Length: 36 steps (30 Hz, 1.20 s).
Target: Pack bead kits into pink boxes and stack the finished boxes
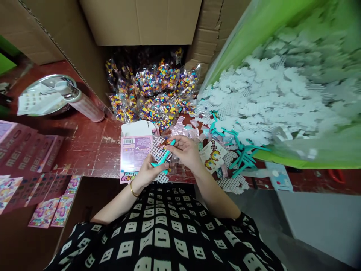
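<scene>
My left hand [149, 171] is closed around a small bundle: a white plastic peg grid [157, 148] and teal tweezers [164, 156]. My right hand [184, 149] pinches the upper end of the same bundle, fingers pressed together near the tweezers' tip. An open pink carton [134, 152] lies flat on the red table just left of my hands, its flap up. Both hands hover at the table's front edge, above my patterned lap.
Bags of coloured beads [153, 94] are heaped under cardboard boxes. A green sack of white grids [270, 98] spills at the right, with loose teal tweezers [242, 156] and pattern cards [213, 154]. Flat pink cartons [26, 150] lie left, by a metal bowl [49, 94].
</scene>
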Motion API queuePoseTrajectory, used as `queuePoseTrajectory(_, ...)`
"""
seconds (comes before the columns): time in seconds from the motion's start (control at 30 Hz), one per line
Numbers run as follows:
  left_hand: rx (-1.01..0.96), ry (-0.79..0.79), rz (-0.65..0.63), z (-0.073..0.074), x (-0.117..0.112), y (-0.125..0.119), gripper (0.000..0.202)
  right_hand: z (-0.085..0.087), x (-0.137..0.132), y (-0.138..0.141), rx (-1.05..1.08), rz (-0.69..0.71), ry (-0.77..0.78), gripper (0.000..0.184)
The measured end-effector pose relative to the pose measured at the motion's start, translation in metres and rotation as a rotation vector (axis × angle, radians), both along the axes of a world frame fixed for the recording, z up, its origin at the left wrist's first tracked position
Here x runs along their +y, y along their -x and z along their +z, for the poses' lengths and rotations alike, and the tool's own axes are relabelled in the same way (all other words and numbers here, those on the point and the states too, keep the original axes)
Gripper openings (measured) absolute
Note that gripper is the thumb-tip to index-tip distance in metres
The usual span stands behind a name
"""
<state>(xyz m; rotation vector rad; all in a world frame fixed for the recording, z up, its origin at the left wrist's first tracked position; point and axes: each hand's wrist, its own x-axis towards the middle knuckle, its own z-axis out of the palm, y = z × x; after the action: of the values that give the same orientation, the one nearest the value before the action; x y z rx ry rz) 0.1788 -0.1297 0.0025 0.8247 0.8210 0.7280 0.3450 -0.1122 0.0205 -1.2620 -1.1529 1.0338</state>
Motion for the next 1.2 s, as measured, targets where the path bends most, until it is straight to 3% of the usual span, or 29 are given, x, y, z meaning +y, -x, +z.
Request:
queuePoseTrajectory(0.1, -0.013, 0.05, 0.018, 0.003, 0.001, 0.003, 0.063, -0.001, 0.001, -0.002, -0.052, 0.002, -0.071, 0.031)
queuePoseTrajectory(0.23, 0.02, 0.11, 0.063, 0.004, 0.004, 0.007, 0.056, -0.002, 0.006, 0.002, -0.053, 0.097, -0.044, 0.033)
queuePoseTrajectory(0.43, 0.117, -0.031, 0.157, -0.001, 0.011, 0.011, 0.046, -0.018, 0.019, 0.012, -0.202, -0.044, -0.068, 0.043)
queuePoseTrajectory(0.53, 0.178, -0.091, 0.196, 0.0, 0.013, 0.017, 0.042, -0.026, 0.024, -0.023, -0.304, -0.118, 0.03, 0.034)
queuePoseTrajectory(0.7, 0.112, -0.181, 0.309, 0.009, 0.019, 0.033, 0.054, -0.05, 0.028, -0.127, -0.477, -0.382, 0.215, 0.028)
queuePoseTrajectory(0.8, 0.078, -0.129, 0.262, 0.016, 0.027, 0.032, 0.06, -0.068, 0.026, -0.164, -0.734, -0.349, 0.377, 0.035)
queuePoseTrajectory(0.93, 0.085, -0.002, 0.169, 0.021, 0.032, 0.022, 0.059, -0.072, 0.011, -0.184, -0.969, -0.205, 0.423, 0.043)
queuePoseTrajectory(1.13, 0.052, 0.084, 0.127, 0.02, 0.025, 0.014, 0.055, -0.059, -0.019, -0.193, -1.252, -0.154, 0.767, 0.078)
queuePoseTrajectory(1.2, 0.038, 0.069, 0.088, 0.018, 0.022, 0.013, 0.055, -0.051, -0.025, -0.195, -1.229, -0.196, 0.759, 0.057)
